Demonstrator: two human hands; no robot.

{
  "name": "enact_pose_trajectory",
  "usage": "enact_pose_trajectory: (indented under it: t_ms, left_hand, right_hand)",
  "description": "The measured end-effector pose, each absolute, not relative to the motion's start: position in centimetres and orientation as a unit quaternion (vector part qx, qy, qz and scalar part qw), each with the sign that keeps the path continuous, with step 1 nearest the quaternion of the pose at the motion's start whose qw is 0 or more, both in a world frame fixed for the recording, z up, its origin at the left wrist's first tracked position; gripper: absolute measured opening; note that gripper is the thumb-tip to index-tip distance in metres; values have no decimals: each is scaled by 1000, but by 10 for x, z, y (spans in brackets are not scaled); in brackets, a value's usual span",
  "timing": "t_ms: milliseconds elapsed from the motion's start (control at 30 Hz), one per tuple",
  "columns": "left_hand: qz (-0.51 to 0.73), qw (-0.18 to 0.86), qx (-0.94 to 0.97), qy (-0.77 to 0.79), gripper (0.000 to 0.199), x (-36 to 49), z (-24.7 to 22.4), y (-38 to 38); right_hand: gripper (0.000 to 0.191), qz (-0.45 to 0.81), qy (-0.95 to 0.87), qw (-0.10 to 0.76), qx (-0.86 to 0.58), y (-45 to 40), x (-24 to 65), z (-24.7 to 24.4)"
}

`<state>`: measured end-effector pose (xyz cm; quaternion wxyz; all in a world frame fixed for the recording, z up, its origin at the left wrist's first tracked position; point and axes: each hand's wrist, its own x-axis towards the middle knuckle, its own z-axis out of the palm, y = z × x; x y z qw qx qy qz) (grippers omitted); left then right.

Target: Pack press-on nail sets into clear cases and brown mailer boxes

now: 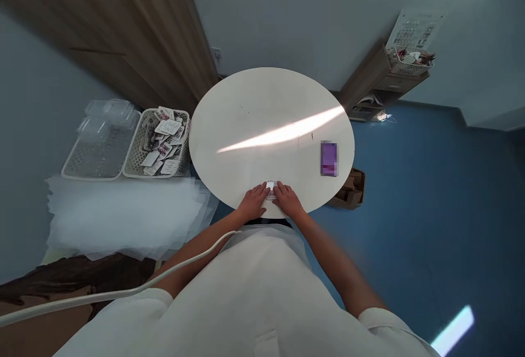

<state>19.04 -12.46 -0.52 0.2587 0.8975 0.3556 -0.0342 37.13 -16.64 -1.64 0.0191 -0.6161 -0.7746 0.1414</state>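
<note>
A small clear-and-white packet point(270, 189) with a printed, pinkish lower part lies near the front edge of the round white table point(262, 100). My left hand point(253, 203) holds its left side, fingers bent over the edge and the thumb lower down. On the right side, my right hand point(287, 199) grips it in the same way. Fingers cover both side edges of the packet. To the right on the tabletop lies a purple rectangular thing point(328, 158), blurred into blocks.
Left of the table, a white basket point(128, 163) is full of printed cards or packets. Beside it stands another basket point(69, 171) with clear plastic boxes point(109, 116). Translucent sheets point(127, 212) are stacked in front. A cardboard box point(356, 195) sits on the floor at right; a white cable point(123, 293) crosses my left arm.
</note>
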Motion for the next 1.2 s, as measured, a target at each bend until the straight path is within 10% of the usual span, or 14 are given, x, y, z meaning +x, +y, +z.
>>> enact_pose_trajectory:
  t_ms: [433, 633, 1200]
  left_hand:
    - [14, 216, 911, 350, 46, 186, -5, -121]
    - [22, 232, 915, 330, 38, 175, -2, -124]
    - [86, 420, 832, 352, 34, 174, 11, -105]
  right_hand:
    - [33, 173, -797, -57, -576, -163, 370, 17]
    - [54, 175, -750, -11, -637, -193, 350, 29]
    - [30, 255, -643, 75, -718, -193, 357, 32]
